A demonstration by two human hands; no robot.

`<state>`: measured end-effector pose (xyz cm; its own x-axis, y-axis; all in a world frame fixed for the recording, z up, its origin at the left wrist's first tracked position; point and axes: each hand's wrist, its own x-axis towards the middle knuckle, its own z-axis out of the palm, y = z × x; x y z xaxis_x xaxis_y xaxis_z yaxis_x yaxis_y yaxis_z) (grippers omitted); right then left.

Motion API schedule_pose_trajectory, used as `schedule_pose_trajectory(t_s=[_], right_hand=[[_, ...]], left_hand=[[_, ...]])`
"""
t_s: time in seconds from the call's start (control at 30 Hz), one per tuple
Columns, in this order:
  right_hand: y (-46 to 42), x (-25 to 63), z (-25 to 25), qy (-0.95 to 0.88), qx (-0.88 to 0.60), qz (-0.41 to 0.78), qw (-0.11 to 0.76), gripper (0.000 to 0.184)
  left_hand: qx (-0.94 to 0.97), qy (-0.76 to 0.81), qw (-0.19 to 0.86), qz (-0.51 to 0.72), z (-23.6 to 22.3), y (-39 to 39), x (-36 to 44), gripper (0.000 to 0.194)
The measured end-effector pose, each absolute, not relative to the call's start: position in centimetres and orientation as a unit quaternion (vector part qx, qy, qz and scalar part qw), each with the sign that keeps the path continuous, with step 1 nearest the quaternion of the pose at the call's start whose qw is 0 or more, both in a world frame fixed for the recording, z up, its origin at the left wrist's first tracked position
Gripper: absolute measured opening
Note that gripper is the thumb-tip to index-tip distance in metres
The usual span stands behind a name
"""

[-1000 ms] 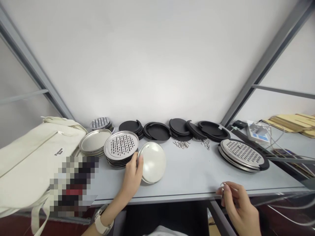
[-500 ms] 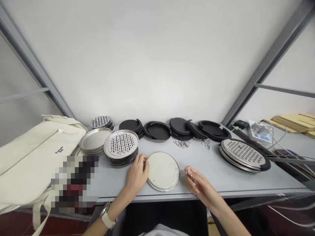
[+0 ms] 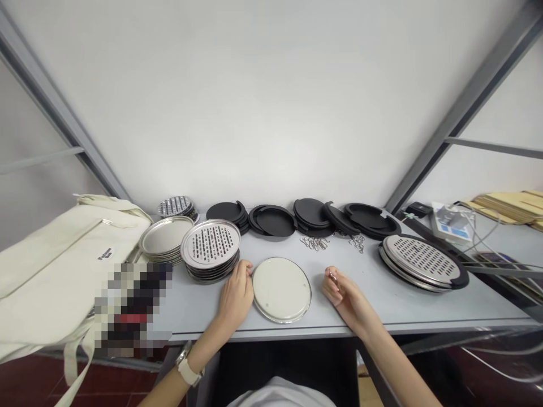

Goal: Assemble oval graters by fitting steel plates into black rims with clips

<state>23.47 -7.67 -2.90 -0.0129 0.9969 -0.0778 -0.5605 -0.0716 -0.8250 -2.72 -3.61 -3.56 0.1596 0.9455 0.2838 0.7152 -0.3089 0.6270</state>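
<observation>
A round cream-coloured disc with a shiny metal rim (image 3: 281, 290) lies flat on the table in front of me. My left hand (image 3: 236, 293) rests at its left edge, back of the hand up, fingers curled; what is under them is hidden. To the right of the disc, apart from it, my right hand (image 3: 345, 299) is raised a little, its fingers pinching a small metal clip (image 3: 333, 277). Just beyond my left hand stands a stack of perforated metal grater plates (image 3: 211, 243). Loose wire clips (image 3: 314, 243) lie in a small pile behind the disc.
Plain metal discs (image 3: 166, 236) are stacked at left, near a cream bag (image 3: 63, 254). Black round holders (image 3: 275, 221) line the wall. Grater plates in a black holder (image 3: 419, 260) lie at right. A white device (image 3: 452, 225) with cables stands beyond the rack bar.
My right hand has shifted slightly right and up, its fingers folding more around the clip. My left hand's fingers have curled in closer beside the disc. The view has shifted slightly.
</observation>
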Motion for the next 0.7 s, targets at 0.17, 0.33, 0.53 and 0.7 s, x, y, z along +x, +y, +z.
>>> schedule_pose_trajectory(t_s=[0.17,0.33,0.53,0.7], right_hand=[[-7.46,24.43,-2.62,-0.245,-0.339,0.646,0.639,0.015],[-7.29,24.41,-2.53,-0.255,-0.345,0.645,0.632,0.016],[-7.41,24.45,-2.59,-0.226,-0.322,0.668,0.632,0.013],[-7.47,24.48,-2.48,-0.228,-0.324,0.670,0.627,0.013]], left_hand=[[0.735,0.551,0.189,0.347,-3.98,-3.38,-3.05,0.031],[0.735,0.547,0.190,0.353,-3.95,-3.33,-3.08,0.032],[0.736,0.547,0.193,0.349,-3.98,-3.37,-3.11,0.032],[0.738,0.548,0.186,0.347,-3.96,-3.36,-3.05,0.032]])
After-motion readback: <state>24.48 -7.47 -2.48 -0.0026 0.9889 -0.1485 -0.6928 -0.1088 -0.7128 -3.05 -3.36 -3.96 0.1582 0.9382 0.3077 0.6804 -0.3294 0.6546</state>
